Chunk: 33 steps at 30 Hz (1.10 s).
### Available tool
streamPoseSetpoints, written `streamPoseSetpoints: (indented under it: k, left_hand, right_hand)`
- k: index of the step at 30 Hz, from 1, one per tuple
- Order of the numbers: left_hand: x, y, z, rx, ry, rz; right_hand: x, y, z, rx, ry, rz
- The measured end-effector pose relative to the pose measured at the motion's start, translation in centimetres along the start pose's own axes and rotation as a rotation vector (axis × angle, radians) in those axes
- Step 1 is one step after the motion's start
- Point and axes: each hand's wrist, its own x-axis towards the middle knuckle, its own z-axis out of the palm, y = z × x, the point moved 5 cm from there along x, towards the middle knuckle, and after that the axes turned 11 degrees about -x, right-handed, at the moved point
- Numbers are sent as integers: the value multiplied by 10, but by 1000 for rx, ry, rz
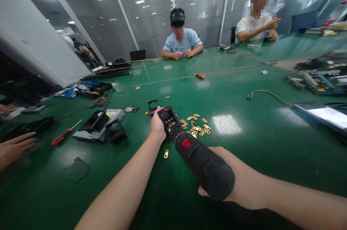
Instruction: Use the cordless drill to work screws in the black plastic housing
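My left hand [158, 125] is closed round a black plastic housing [169, 116] with brass-coloured terminals inside, held up over the green table. In my right hand [230, 172] is a black cordless drill [202, 161] with a red switch on top. Its front end points into the housing; the bit is hidden. Just beyond lies a scattered pile of small brass plates [197, 128] with holes. A single brass plate [166, 153] lies nearer me, by my left forearm. Behind my left hand stands an empty black frame [153, 106].
At left lie an orange screwdriver [63, 138], a silver-grey box [94, 128] with black frames, and another person's hand [16, 147]. Another screwdriver [200, 76] lies farther back. A tablet-like device [322, 114] rests at right. Two people sit across the table [257, 143].
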Motion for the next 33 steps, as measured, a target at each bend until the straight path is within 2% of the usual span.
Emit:
streamPoseSetpoints:
  k: [33]
  left_hand:
    - [0,1,0,-8,18,5]
  right_hand:
    - [2,0,1,65,-27,7]
